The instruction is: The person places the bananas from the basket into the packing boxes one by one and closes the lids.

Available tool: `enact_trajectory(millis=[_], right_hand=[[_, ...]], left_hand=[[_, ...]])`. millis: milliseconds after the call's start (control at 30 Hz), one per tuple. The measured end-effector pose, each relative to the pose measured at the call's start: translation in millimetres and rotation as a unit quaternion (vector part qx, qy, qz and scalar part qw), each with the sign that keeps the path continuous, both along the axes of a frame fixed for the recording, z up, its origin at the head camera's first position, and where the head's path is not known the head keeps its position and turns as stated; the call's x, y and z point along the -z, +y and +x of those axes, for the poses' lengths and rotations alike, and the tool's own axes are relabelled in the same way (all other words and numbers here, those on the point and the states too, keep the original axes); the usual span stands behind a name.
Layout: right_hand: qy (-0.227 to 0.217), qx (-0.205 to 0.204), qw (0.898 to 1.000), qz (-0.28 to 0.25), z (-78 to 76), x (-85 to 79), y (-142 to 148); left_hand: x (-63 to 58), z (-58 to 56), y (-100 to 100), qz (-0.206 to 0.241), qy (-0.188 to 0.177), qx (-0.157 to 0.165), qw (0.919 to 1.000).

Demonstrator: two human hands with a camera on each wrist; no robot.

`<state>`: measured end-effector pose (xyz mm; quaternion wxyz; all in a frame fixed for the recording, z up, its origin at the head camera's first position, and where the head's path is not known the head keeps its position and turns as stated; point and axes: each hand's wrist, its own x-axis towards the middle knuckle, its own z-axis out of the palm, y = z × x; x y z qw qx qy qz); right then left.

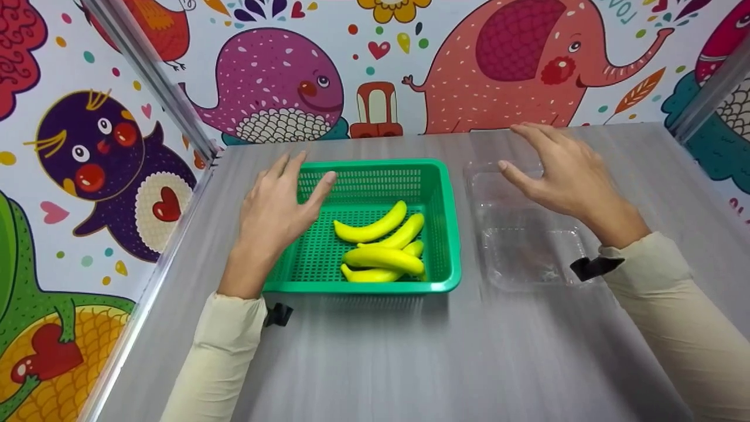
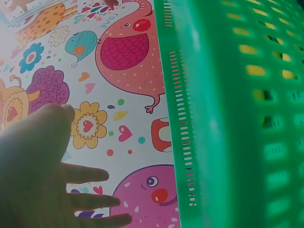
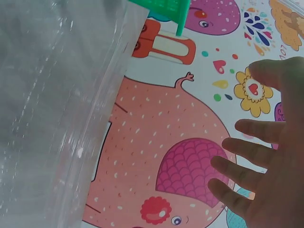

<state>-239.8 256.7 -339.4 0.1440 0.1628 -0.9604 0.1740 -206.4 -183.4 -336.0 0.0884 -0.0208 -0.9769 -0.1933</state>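
Note:
Several yellow bananas (image 1: 384, 258) lie in the right part of a green plastic basket (image 1: 454, 234). My left hand (image 1: 278, 202) is held over the basket's left side, fingers spread and holding nothing. To the right of the basket sits a clear plastic container (image 1: 527, 252), see-through, its contents hard to make out. Above its far right part hovers my right hand (image 1: 565, 170), thumb apart from the fingers, also holding nothing. In the left wrist view the left hand (image 2: 42, 175) appears beside the green basket wall. The right wrist view shows the right hand (image 3: 261, 152) with straight fingers near the container (image 3: 52, 118).
Both containers stand on a grey wood-grain table (image 1: 375, 357). A wall with cartoon animals (image 1: 281, 82) rises behind and at the left. Metal frame posts (image 1: 158, 82) stand at the corners. Black straps (image 1: 595, 268) show at both wrists.

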Motion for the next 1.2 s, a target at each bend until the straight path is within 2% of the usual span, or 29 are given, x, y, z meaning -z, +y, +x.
enact_trajectory(millis=[300,500,833,1200], right_hand=[[0.049,-0.033,0.998,-0.021,5.1,4.0,-17.4],[0.041,-0.04,0.998,-0.013,11.6,5.5,-29.5],[0.043,-0.061,0.997,-0.014,14.9,16.0,-45.7],[0.038,-0.082,0.996,-0.01,21.3,21.1,-63.3]], left_hand=[[12.8,12.4,-14.5,0.036,0.023,-0.012,0.999],[23.3,17.8,-23.8,0.061,0.027,-0.015,0.9977],[42.3,21.8,-30.4,0.069,0.033,-0.016,0.9969],[47.8,22.0,-38.1,0.07,0.048,-0.022,0.9962]])
